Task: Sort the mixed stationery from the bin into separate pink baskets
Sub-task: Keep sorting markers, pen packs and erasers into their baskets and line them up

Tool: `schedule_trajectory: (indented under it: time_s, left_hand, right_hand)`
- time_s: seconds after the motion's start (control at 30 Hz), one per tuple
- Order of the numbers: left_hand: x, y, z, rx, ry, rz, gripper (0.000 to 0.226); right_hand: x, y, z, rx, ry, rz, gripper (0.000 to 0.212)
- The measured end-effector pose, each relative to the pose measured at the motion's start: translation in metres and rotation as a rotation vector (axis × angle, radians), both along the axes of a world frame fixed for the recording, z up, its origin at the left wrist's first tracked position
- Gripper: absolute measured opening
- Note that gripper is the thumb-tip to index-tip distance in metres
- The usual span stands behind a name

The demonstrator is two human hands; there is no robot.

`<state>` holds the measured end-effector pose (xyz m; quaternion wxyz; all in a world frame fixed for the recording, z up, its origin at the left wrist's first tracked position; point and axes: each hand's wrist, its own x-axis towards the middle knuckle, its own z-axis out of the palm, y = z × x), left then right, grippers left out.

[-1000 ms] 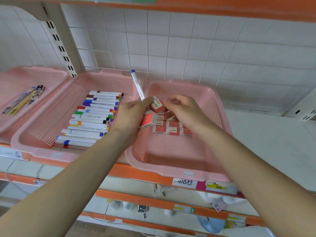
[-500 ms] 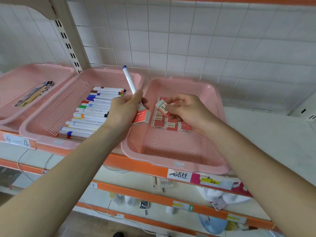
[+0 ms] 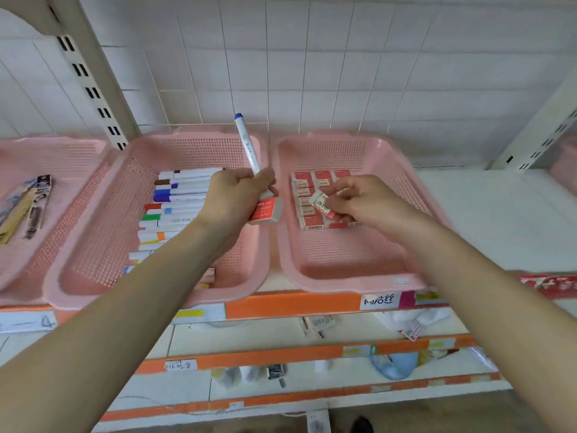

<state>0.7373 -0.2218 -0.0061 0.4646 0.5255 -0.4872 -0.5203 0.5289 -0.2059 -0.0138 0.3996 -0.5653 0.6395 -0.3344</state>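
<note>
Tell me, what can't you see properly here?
Head view:
- Near markers: hidden behind the left arm.
- Some erasers in the right basket: covered by the right hand.
- Left basket: cut off by the picture's edge.
- Shelf tag writing: blurred.

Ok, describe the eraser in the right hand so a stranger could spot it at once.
Take the pink basket holding red-sleeved erasers, right of the marker basket. Over its packed rows the right hand pinches one eraser. Unlike them, it is lifted and tilted, white face marked 2B showing.
</note>
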Motion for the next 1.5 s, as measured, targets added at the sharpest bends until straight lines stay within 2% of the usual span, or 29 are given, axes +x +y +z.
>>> schedule_trajectory:
  time_s: [0.2, 0.3, 0.57, 0.67, 0.77, 0.83, 1.03, 1.13, 1.2, 1.3, 1.33, 1.37, 1.5]
  left_hand:
    - [0.003, -0.001, -0.004, 0.039, 0.036, -0.027, 0.021]
    - [0.001, 0.003, -0.003, 0.042, 0.052, -0.015, 0.019]
    - [-0.001, 0.004, -0.008, 0.042, 0.001, 0.050, 0.020]
    - [-0.005, 0.002, -0.008, 0.030, 0.014, 0.065, 0.019]
    - [-0.011, 0.001, -0.008, 0.022, 0.020, 0.076, 0.019]
    - [-0.015, 0.001, -0.008, 0.020, 0.005, 0.079, 0.020]
    - [-0.020, 0.000, -0.012, 0.008, -0.058, 0.078, 0.030]
    - [-0.024, -0.002, -0.012, -0.009, -0.089, 0.082, 0.029]
    - [-0.027, -0.003, -0.010, -0.033, -0.121, 0.105, 0.028]
    - [-0.033, -0.004, -0.007, -0.120, -0.219, 0.146, 0.028]
    - [-0.036, -0.004, -0.006, -0.152, -0.259, 0.155, 0.029]
    - [-0.038, -0.003, -0.005, -0.180, -0.290, 0.168, 0.032]
    - [-0.046, -0.002, -0.004, -0.248, -0.319, 0.211, 0.032]
  right_hand:
    - [0.003, -0.006, -0.014, 0.126, 0.470, 0.194, 0.018]
    - [0.008, -0.013, -0.023, 0.146, 0.627, 0.268, 0.022]
    - [0.012, -0.018, -0.034, -0.009, 0.797, 0.350, 0.023]
    - [0.015, -0.015, -0.038, -0.072, 0.885, 0.467, 0.015]
    - [0.015, -0.021, -0.040, -0.095, 0.913, 0.488, 0.005]
    - [0.014, -0.026, -0.041, -0.099, 0.918, 0.487, 0.009]
    - [0.008, -0.029, -0.040, -0.117, 0.907, 0.507, 0.008]
    - [0.004, -0.024, -0.033, -0.145, 0.794, 0.412, 0.007]
    - [0.005, -0.014, -0.017, -0.207, 0.588, 0.309, 0.010]
    - [0.008, 0.007, 0.021, -0.142, 0.020, 0.200, 0.022]
    - [0.008, 0.013, 0.030, -0.091, -0.107, 0.201, 0.026]
    - [0.009, 0.019, 0.038, -0.055, -0.142, 0.226, 0.028]
    - [0.013, 0.033, 0.044, -0.034, 0.026, 0.289, 0.019]
